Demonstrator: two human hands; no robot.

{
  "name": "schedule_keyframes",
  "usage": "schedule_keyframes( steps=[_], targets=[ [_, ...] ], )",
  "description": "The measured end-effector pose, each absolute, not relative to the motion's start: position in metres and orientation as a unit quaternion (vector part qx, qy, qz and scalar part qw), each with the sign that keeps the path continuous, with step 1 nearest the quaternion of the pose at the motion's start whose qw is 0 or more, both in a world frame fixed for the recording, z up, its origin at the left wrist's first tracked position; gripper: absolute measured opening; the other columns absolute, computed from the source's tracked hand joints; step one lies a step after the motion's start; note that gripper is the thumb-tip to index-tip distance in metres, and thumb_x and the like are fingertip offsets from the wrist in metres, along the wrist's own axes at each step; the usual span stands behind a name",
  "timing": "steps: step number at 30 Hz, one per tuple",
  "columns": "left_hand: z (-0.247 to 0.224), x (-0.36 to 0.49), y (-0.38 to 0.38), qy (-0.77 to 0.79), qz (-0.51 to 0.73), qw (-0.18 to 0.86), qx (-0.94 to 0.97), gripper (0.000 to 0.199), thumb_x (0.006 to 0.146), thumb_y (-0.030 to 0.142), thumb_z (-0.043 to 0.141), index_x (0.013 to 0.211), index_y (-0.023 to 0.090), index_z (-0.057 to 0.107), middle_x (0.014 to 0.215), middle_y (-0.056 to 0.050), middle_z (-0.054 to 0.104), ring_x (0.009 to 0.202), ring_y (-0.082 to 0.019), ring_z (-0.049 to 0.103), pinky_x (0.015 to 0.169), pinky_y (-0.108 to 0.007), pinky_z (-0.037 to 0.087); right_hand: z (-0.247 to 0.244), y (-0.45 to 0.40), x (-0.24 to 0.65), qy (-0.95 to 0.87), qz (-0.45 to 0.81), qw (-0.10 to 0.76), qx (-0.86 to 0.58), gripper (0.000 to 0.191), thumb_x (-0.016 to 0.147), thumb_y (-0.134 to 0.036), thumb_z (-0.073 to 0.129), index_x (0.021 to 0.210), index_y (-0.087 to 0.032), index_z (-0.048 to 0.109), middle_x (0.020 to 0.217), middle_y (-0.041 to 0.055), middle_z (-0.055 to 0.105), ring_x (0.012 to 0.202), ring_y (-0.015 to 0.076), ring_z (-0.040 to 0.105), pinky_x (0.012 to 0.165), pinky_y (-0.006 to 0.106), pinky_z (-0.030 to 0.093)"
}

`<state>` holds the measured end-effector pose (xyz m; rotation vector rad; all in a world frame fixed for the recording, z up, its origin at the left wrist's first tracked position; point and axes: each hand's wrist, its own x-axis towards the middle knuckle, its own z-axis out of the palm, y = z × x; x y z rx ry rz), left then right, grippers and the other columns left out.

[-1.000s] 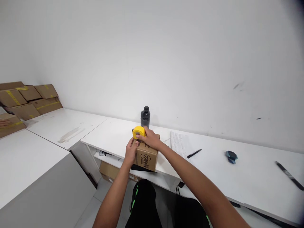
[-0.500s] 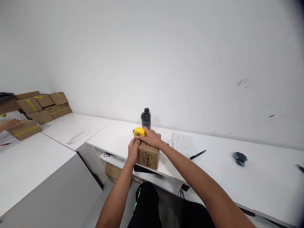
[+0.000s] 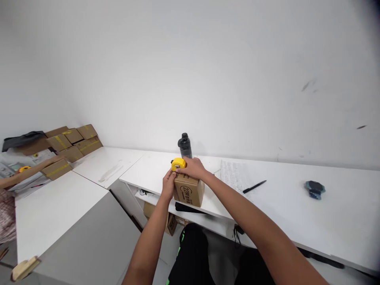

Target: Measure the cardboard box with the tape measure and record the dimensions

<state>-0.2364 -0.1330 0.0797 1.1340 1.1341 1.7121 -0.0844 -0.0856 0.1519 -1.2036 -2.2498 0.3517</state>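
Note:
A small brown cardboard box (image 3: 187,192) with dark print stands at the front edge of the white table (image 3: 282,202). My right hand (image 3: 194,168) is closed on a yellow tape measure (image 3: 178,163) over the top of the box. Against the box's upper left edge, just below the tape measure, my left hand (image 3: 168,184) is closed with thumb and fingers on the cardboard. Whether it also pinches the tape's blade cannot be made out. Right behind the box is a dark water bottle (image 3: 185,146), its lower part hidden.
Right of the box lie a written sheet (image 3: 233,174), a black pen (image 3: 254,187) and a dark blue object (image 3: 314,189). Taped cartons (image 3: 87,145) are stacked at the far left, where another person's arm (image 3: 32,171) reaches in. Below is a shelf (image 3: 218,225).
The view has shifted left, bringing more of the other person's arm and sleeve into sight. My hands, the tape measure and the box keep nearly the same places relative to each other.

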Motion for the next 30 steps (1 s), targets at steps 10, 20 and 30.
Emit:
schedule_keyframes(
  steps=[10,20,30],
  targets=[
    [0.084,-0.224,-0.133,0.491,0.654,0.366,0.443,0.045,0.079,0.030,0.066,0.122,0.017,0.065,0.134,-0.011,0.059,0.123,-0.026,0.055,0.110,-0.042,0.036,0.147,-0.099,0.045,-0.793,0.183,0.318,-0.487,0.041,0.072,-0.058,0.064,0.090,-0.021,0.061,0.091,0.0056,0.068,0.082,0.0234,0.061,0.075,0.034,0.043],
    [0.078,-0.165,-0.110,0.435,0.632,0.464,0.443,0.077,0.084,0.036,0.063,0.149,0.019,0.027,0.145,-0.013,0.047,0.125,-0.025,0.052,0.105,-0.036,0.040,0.158,-0.082,0.016,-0.781,0.286,0.364,-0.420,0.045,0.081,-0.049,0.060,0.115,-0.024,0.047,0.102,0.0046,0.067,0.085,0.0210,0.061,0.067,0.029,0.045],
    [0.079,-0.163,-0.114,0.423,0.636,0.395,0.510,0.036,0.083,0.034,0.057,0.116,0.018,0.062,0.113,-0.007,0.068,0.103,-0.022,0.062,0.091,-0.034,0.047,0.160,-0.076,-0.023,-0.852,0.225,0.256,-0.397,0.034,0.085,-0.045,0.055,0.105,-0.022,0.039,0.096,0.0077,0.065,0.082,0.0232,0.061,0.062,0.028,0.040]
  ],
)
